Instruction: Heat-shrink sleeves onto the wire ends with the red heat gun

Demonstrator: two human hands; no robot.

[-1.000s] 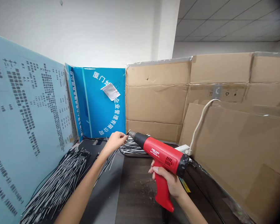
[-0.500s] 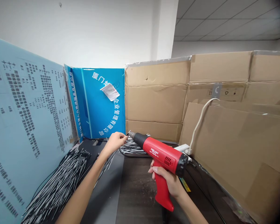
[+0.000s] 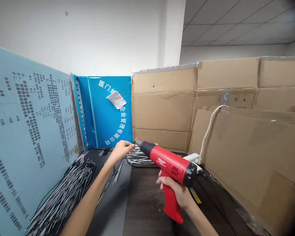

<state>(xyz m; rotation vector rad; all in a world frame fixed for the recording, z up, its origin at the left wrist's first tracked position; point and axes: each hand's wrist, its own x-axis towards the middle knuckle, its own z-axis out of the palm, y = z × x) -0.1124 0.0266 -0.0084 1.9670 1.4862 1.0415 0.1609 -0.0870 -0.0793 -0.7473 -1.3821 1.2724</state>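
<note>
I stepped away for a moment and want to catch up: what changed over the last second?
Very little. The view tilted slightly upward, showing more of the white ceiling. Nothing was taken or let go: the right hand still grips the red plastic heat gun, and the left hand still pinches thin black-and-white wires beside its nozzle.

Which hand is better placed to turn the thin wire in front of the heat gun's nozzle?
Left, probably: the left hand pinches the thin black wire right beside the metal nozzle. The right hand is occupied, wrapped around the handle of the red plastic heat gun.
</note>
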